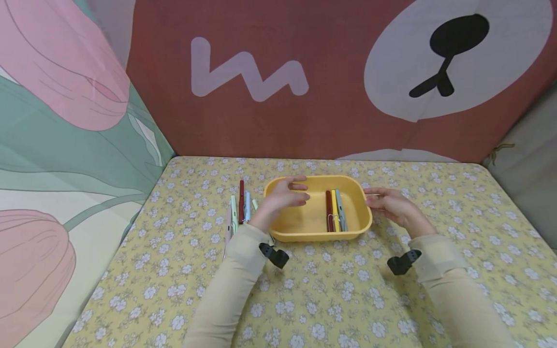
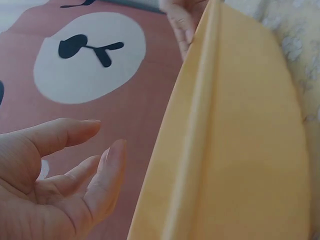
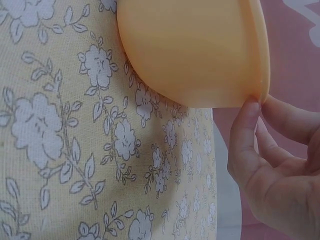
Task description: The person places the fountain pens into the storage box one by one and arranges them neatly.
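A yellow plastic tray (image 1: 322,237) lies on the table. Side by side in its right half are a dark red pen (image 1: 329,203), a yellow pen (image 1: 334,208) and a grey-blue pen (image 1: 341,205), all with wire clips. My left hand (image 1: 282,199) hovers over the tray's left end, its fingers loosely bent and holding nothing; the left wrist view shows a gap between thumb and fingers. At the right end, my right hand (image 1: 393,205) pinches the rim between thumb and fingers, clear in the right wrist view. Several more pens, including another dark red one (image 1: 241,198), lie left of the tray, partly hidden by my left arm.
A yellow flowered cloth (image 1: 330,290) covers the table. Behind its far edge hangs a reddish-brown cloth (image 1: 261,130) with a bear's muzzle printed on it. A flower-patterned curtain (image 1: 35,183) borders the left side. Small black cameras (image 1: 275,256) sit on both wrists.
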The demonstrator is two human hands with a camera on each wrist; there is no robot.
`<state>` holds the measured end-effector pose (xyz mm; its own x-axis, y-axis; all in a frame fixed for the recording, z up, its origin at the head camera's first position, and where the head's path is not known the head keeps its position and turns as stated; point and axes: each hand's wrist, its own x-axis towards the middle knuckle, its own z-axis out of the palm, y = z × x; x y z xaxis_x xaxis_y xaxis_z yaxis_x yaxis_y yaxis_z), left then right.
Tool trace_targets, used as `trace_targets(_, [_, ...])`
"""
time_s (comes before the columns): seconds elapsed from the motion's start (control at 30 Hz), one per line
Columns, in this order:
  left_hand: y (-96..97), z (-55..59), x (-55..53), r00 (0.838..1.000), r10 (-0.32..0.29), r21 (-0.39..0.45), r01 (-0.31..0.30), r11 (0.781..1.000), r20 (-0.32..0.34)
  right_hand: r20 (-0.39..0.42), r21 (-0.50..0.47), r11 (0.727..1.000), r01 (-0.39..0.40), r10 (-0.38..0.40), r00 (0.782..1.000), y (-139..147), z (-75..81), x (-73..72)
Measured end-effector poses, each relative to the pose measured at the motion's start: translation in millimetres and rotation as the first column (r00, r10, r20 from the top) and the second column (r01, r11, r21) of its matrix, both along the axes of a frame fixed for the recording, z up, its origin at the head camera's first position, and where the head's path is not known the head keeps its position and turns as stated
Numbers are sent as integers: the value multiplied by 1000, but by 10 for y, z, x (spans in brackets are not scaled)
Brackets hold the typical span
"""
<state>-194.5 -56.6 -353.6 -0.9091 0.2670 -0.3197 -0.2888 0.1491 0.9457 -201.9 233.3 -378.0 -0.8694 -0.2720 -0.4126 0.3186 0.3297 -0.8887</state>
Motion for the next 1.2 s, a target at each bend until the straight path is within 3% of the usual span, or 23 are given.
trace_targets(0.23, [-234, 62, -18, 999, 30, 15, -30, 999, -20, -2, -4, 1000, -12, 12, 1000, 0, 6, 2])
trace_targets(0.67, [-508, -35, -53, 997, 72, -23, -73, 997, -36, 5, 14, 1000, -13, 13, 1000, 1, 14, 1])
trace_targets(0.93, [-693, -23, -29, 994, 86, -92, -91, 992, -60, -2, 17, 1000, -7, 7, 1000, -8, 16, -2])
trace_targets(1.2, [-895, -20, -18, 993, 106, -98, -111, 989, -57, -3, 23, 1000, -11, 11, 1000, -6, 5, -2])
